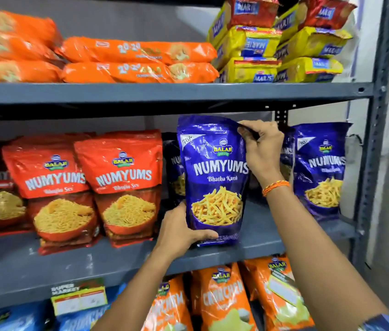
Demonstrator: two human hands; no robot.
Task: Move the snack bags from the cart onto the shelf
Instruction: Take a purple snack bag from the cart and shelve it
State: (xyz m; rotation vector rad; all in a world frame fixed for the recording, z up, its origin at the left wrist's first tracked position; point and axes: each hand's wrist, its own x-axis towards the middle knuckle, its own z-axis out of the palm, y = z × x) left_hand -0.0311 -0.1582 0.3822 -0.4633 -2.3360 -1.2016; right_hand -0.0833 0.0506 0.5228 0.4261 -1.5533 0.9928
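- Head view shows me the blue snack bag (215, 180) standing upright at the front of the middle shelf (272, 237), between the red bags (119, 185) and another blue bag (320, 168) at the right.
- My left hand (179, 232) is closed around the bottom left corner, thumb on the front, I think to keep the base steady on the shelf board.
- My right hand (260, 149) pinches the top right corner between thumb and fingers, which probably keeps the bag straight and facing forward.
- The bag seems to touch the shelf with its bottom edge, but my left hand covers a part of it, so I cannot say it with certainty.
- Behind it one more blue bag (173, 168) is only partly visible.
- The cart is not in the view, so I cannot tell how many bags remain.
- The orange packs (138, 59) on the upper shelf are blurred at the left side.
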